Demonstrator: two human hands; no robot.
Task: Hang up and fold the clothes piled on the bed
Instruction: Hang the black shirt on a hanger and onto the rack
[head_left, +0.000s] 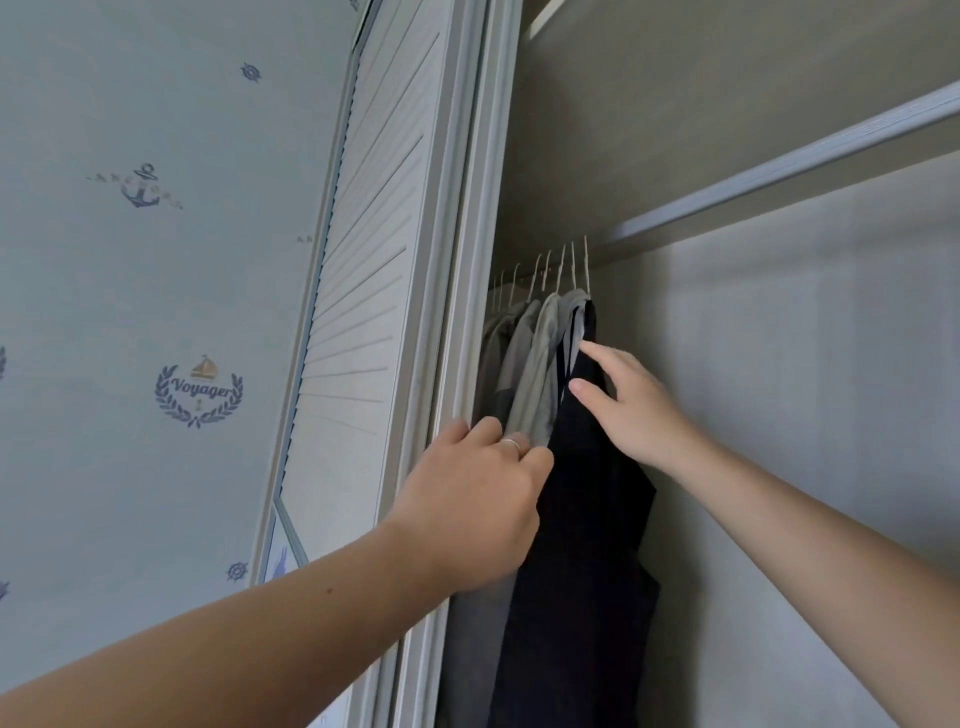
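Reaching into the wardrobe, my right hand (628, 400) lies loose and wide, fingers straight, touching the upper edge of the dark garment (587, 545), which hangs at the right end of the row. My left hand (478, 493) curls its fingers into the gap between that garment and the grey clothes (535, 374); whether it pinches cloth I cannot tell. To do this well I would smooth the dark cloth downward, part it gently from the grey, and leave the hangers (561, 265) evenly spaced under the shelf (779, 171).

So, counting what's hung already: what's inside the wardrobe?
A dark garment and grey garments on pale hangers; the left hand and the dark garment hide parts of the grey ones.
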